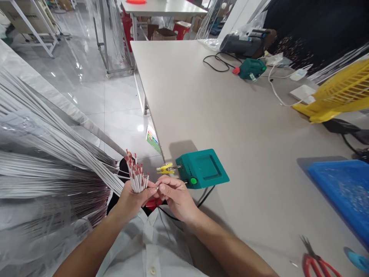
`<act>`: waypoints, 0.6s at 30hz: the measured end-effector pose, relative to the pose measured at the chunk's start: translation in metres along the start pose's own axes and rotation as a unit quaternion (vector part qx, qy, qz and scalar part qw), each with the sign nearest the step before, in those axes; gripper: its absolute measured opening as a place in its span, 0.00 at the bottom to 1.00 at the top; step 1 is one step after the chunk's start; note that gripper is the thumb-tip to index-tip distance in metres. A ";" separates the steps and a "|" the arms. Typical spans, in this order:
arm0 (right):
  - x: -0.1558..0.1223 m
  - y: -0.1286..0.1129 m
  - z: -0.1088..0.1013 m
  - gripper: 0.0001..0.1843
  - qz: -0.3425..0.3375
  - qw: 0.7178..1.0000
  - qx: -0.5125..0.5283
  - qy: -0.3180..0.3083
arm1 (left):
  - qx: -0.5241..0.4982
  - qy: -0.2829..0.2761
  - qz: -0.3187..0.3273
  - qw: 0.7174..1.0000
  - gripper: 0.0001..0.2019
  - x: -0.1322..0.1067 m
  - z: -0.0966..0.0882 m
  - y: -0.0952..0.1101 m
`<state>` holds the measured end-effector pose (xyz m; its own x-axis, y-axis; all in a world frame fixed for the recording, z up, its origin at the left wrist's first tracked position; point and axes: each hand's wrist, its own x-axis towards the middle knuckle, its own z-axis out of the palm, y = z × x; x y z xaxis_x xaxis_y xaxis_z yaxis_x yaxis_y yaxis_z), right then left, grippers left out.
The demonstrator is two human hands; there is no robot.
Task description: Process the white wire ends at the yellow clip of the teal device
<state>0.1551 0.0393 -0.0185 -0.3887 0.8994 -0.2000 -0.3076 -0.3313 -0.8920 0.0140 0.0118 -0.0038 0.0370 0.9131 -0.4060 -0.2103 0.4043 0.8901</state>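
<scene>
My left hand (pixel 129 200) is closed around a bundle of white cables (pixel 138 181) whose upright ends show red tips. More of the same cables run off to the left from this bundle. Thumb and fingers of my right hand (pixel 180 198) are pinched together, touching the left fingertips. What lies in that pinch is too small to make out. Just beyond the right hand, at the table's edge, sits a green box (pixel 206 167) with a round green button. A yellow-handled clip (pixel 165 168) sticks out from the side of the box.
Hanging white cable bundles (pixel 57 130) fill the left side. On the table (pixel 245 127) are a blue tray (pixel 346 184), red-handled scissors (pixel 314 261), a yellow fan (pixel 340 88) and a second green box (pixel 252 69) with cords.
</scene>
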 end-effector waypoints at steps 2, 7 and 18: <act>-0.002 -0.005 -0.003 0.07 -0.043 0.994 -0.105 -0.003 | 0.018 0.032 -0.005 0.999 0.10 0.002 -0.001 -0.003; -0.012 -0.022 -0.013 0.11 -0.263 0.862 -0.433 -0.015 | 0.017 0.124 0.006 0.992 0.13 0.003 0.000 -0.003; 0.003 -0.018 0.004 0.07 -0.175 0.922 -0.344 0.027 | 0.112 -0.015 0.017 0.993 0.15 -0.006 0.009 -0.002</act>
<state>0.1556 0.0471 -0.0009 -0.3197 0.9362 0.1459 0.2248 0.2245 -0.9482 0.0231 0.0056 -0.0010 0.0626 0.9262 -0.3718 0.0104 0.3719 0.9282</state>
